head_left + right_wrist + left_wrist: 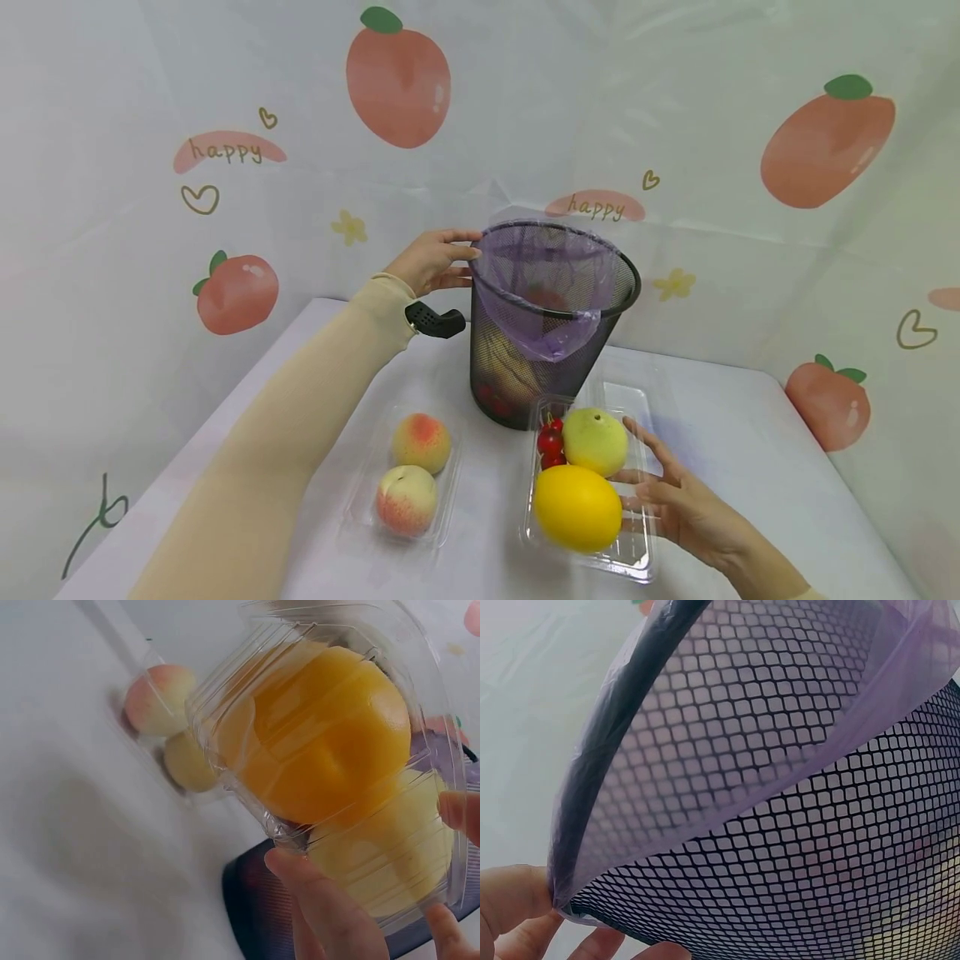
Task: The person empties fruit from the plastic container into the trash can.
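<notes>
At the back, my left hand (435, 260) holds the left side of the rim of a black mesh wastebasket (600, 346), its thumb and fingertips right at the edge. A thin purple bag (551, 337) lines the basket and folds over the rim. My right hand (678, 504) grips a clear plastic box (637, 571) by its right side, with several fingers showing through the plastic. In the box are a yellow fruit (577, 508), a pale green fruit (596, 442) and small red cherries (551, 442). The right wrist view shows the yellow fruit (330, 735) through the ridged plastic.
Left of the box, a second clear box (446, 521) on the white table (720, 433) holds two peaches (422, 443). Through the basket's mesh show yellow and red shapes. A white cloth with printed fruit (397, 83) hangs behind the table.
</notes>
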